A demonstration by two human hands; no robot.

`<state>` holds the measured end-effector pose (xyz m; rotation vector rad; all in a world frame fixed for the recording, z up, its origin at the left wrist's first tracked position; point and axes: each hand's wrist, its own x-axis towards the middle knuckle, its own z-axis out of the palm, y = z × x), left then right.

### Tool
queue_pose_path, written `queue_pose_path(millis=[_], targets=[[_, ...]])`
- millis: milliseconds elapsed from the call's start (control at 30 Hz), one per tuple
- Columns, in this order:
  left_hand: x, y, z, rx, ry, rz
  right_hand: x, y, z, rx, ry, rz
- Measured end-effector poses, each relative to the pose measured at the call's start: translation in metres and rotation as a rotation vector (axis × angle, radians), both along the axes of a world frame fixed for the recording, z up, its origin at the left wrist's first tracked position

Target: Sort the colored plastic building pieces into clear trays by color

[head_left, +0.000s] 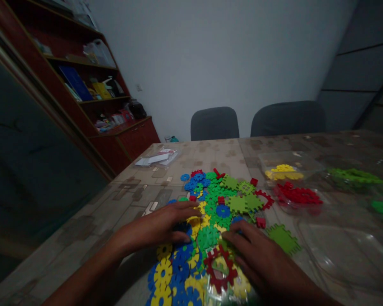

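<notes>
A heap of flat plastic interlocking pieces in blue, yellow, green and red lies between my two hands. My left hand point(174, 220) reaches over its left side, fingers stretched out and thumb apart, above yellow point(195, 227) and blue discs point(181, 267). On the right, my right hand point(257, 246) rests at the heap with its fingers slightly bent and spread; its thumb is hidden. Close to those fingertips are green discs point(208, 238) and a red toothed ring piece point(221, 272). Neither hand visibly grips a piece.
Clear plastic boxes stand to the right, with yellow pieces point(283, 172), red pieces point(300, 195) and light green pieces point(354, 175). A clear lid or tray point(344, 248) lies nearer. A plastic packet point(159, 158) is at the table's far left. Two chairs point(215, 123) stand behind.
</notes>
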<state>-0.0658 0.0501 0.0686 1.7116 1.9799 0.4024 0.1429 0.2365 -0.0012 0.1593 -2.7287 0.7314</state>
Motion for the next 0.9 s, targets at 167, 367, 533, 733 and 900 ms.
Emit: queue_pose_path(millis=[167,367,533,733,900], targets=[[0.000,-0.001,-0.001,0.018,-0.010,-0.011,0.008,0.020,0.001,0.059,0.052,-0.040],[0.002,0.001,0.000,0.051,-0.027,-0.029,0.016,0.033,-0.003,0.061,0.161,-0.074],[0.006,0.002,0.002,0.040,-0.018,-0.034,0.017,0.018,-0.006,-0.063,0.063,0.026],[0.012,0.004,0.005,0.056,-0.021,-0.064,0.016,0.006,-0.001,-0.042,-0.123,0.135],[0.035,0.006,0.014,0.080,-0.026,-0.217,0.024,0.014,0.018,-0.016,-0.136,0.105]])
